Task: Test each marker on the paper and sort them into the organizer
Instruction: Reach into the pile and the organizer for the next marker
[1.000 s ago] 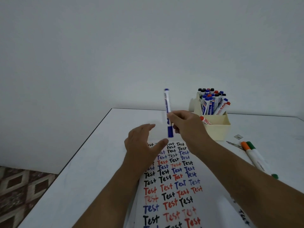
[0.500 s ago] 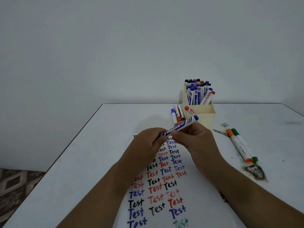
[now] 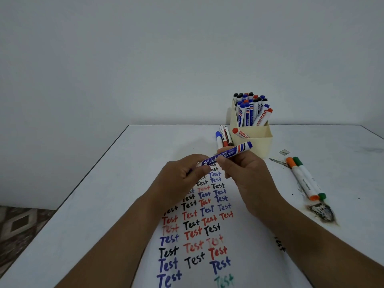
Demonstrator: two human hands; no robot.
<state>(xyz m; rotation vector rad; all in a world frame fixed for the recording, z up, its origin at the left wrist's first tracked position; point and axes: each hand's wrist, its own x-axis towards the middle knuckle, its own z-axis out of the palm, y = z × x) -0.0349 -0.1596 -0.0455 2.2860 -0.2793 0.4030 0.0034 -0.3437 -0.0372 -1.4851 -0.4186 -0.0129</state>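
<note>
Markers are the matter at hand, and one blue whiteboard marker (image 3: 226,155) with a white and blue printed barrel is held slantwise above the far end of the white paper sheet (image 3: 245,235) covered with "Test" written in black, red and blue. The left hand (image 3: 178,179) has its fingers curled round the lower end of that marker, while the right hand (image 3: 245,175) pinches the barrel near its middle between thumb and fingers; the blue end cap points up and to the right, toward the cream plastic organizer (image 3: 255,145). That organizer stands on the white table (image 3: 108,200) beyond the hands, its taller rear compartment packed with upright markers capped in black, blue and red (image 3: 250,110), and a red-capped marker (image 3: 241,133) leaning in the lower front compartment. Three loose markers (image 3: 223,138) lie just left of the organizer. To the right, well apart from the paper, an orange marker (image 3: 299,177) and a green marker (image 3: 309,177) lie side by side, touching, near a dark scorched patch (image 3: 321,213) on the tabletop.
</note>
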